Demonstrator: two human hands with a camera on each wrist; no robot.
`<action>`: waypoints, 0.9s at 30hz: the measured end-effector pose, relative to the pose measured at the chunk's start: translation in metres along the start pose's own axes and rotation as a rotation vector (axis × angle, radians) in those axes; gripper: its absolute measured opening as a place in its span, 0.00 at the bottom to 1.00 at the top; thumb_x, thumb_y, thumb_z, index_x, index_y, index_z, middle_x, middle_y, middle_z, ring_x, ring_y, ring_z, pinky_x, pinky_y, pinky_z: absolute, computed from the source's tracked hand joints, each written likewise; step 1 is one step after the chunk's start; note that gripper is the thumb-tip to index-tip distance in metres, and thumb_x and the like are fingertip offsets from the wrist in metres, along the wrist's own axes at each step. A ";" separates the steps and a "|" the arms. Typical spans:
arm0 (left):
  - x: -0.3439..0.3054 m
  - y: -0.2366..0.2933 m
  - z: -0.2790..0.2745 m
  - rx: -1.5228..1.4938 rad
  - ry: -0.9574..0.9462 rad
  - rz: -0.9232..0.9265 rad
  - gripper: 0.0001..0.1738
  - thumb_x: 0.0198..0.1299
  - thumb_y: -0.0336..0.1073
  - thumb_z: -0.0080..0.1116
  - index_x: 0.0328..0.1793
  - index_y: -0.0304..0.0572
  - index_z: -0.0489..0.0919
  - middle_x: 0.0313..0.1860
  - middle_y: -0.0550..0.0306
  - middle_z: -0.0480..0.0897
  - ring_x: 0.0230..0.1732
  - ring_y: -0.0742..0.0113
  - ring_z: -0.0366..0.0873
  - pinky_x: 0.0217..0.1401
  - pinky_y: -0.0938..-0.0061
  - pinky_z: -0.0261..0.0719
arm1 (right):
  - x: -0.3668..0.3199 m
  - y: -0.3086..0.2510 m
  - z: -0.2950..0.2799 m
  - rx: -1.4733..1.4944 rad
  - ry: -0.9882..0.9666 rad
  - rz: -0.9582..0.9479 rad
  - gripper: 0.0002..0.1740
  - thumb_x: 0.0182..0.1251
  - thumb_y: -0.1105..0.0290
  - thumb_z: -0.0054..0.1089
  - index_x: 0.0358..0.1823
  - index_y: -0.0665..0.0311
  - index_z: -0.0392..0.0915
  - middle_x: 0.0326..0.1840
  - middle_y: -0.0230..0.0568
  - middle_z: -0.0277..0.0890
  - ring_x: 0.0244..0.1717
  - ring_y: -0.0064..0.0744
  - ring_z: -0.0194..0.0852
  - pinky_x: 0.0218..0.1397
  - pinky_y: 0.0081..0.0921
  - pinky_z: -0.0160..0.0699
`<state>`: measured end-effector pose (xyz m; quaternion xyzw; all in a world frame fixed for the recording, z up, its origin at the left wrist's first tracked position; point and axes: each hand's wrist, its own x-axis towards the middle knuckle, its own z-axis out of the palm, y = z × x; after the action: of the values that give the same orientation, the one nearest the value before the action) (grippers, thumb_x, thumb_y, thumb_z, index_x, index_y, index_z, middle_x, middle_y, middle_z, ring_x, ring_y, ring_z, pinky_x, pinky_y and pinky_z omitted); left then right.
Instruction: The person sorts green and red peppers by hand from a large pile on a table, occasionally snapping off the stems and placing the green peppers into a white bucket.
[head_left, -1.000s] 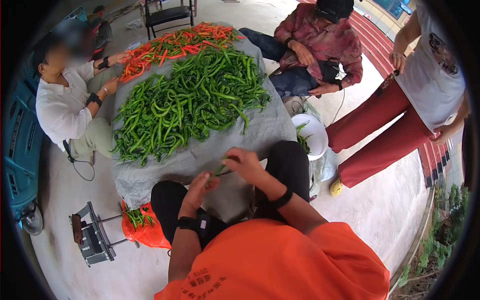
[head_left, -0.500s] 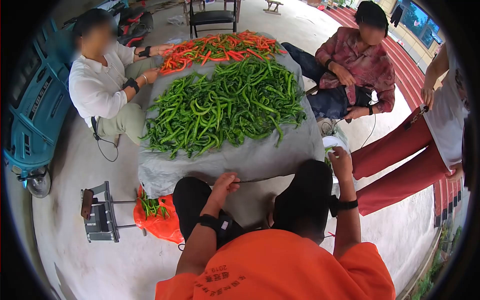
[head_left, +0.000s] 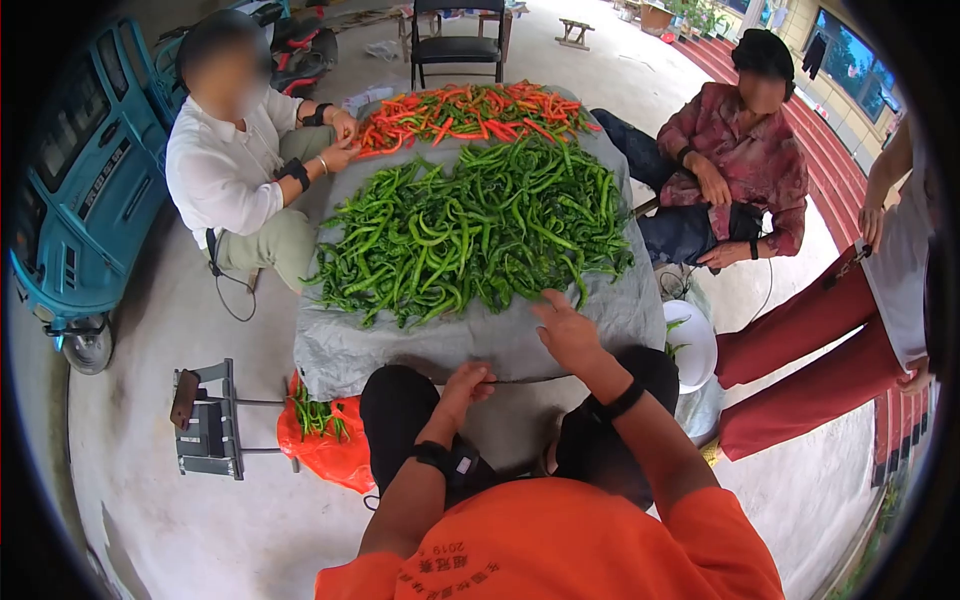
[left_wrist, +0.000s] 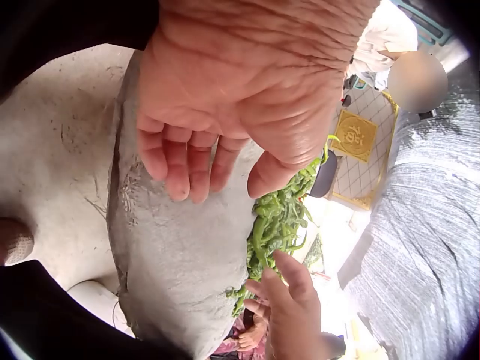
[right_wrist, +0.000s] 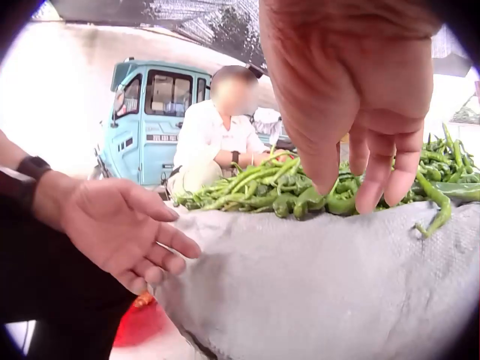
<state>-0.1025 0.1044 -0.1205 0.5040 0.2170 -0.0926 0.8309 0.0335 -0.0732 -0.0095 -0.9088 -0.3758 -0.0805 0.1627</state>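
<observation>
A broad heap of green chili peppers [head_left: 470, 235] lies on the grey cloth [head_left: 345, 350] that covers the table. My right hand [head_left: 572, 335] reaches over the cloth to the heap's near edge. Its fingers [right_wrist: 406, 169] are extended downward in front of the peppers, with nothing between them. At the near table edge, above my left knee, my left hand [head_left: 466, 388] is relaxed and holds nothing. Its palm [right_wrist: 112, 225] faces upward in the right wrist view. Beyond the green heap is a pile of red and orange peppers [head_left: 460, 112].
By my right knee stands a white bowl [head_left: 695, 345] with some green peppers inside. A red plastic bag [head_left: 340, 460] of green peppers lies left, beside a folding stool [head_left: 208, 430] bearing a phone [head_left: 184, 398]. Two people sit around the table; another stands at the right.
Both hands held a green pepper between them. My right hand then moved to the white bowl and now is back over the cloth at the heap, bare. My left hand stays by the table edge.
</observation>
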 end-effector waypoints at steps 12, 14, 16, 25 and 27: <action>0.009 -0.003 -0.007 -0.052 0.029 -0.018 0.20 0.65 0.45 0.49 0.58 0.43 0.70 0.45 0.59 0.79 0.40 0.71 0.76 0.46 0.74 0.73 | 0.074 0.055 0.015 -0.142 0.124 0.047 0.08 0.56 0.69 0.58 0.38 0.52 0.77 0.38 0.37 0.73 0.40 0.42 0.77 0.38 0.38 0.78; 0.005 0.004 -0.004 -0.043 0.031 -0.020 0.19 0.65 0.45 0.49 0.58 0.43 0.70 0.46 0.59 0.79 0.40 0.71 0.76 0.46 0.75 0.73 | 0.088 0.064 0.004 -0.097 0.209 0.099 0.08 0.56 0.68 0.59 0.38 0.52 0.77 0.39 0.37 0.73 0.40 0.43 0.76 0.39 0.38 0.77; 0.006 0.003 -0.005 -0.044 0.026 -0.015 0.19 0.65 0.45 0.49 0.57 0.43 0.71 0.46 0.59 0.78 0.40 0.71 0.76 0.47 0.75 0.72 | 0.102 0.075 -0.007 -0.070 0.226 0.151 0.08 0.57 0.67 0.59 0.39 0.54 0.77 0.40 0.39 0.74 0.41 0.45 0.75 0.41 0.39 0.76; 0.002 0.006 -0.007 -0.078 0.061 -0.022 0.17 0.65 0.45 0.49 0.55 0.46 0.72 0.45 0.61 0.78 0.38 0.74 0.75 0.45 0.77 0.72 | 0.108 0.071 0.001 0.036 0.175 0.032 0.08 0.57 0.64 0.58 0.38 0.55 0.77 0.39 0.41 0.75 0.37 0.47 0.77 0.38 0.39 0.76; 0.003 0.006 -0.006 -0.077 0.063 -0.026 0.17 0.65 0.45 0.49 0.54 0.47 0.72 0.44 0.61 0.78 0.38 0.74 0.75 0.45 0.77 0.72 | 0.087 0.038 -0.002 -0.151 -0.121 0.043 0.08 0.58 0.63 0.57 0.38 0.56 0.76 0.38 0.40 0.75 0.35 0.47 0.77 0.37 0.39 0.76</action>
<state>-0.0995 0.1128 -0.1199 0.4713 0.2528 -0.0790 0.8413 0.1220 -0.0420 0.0072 -0.9295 -0.3581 -0.0497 0.0725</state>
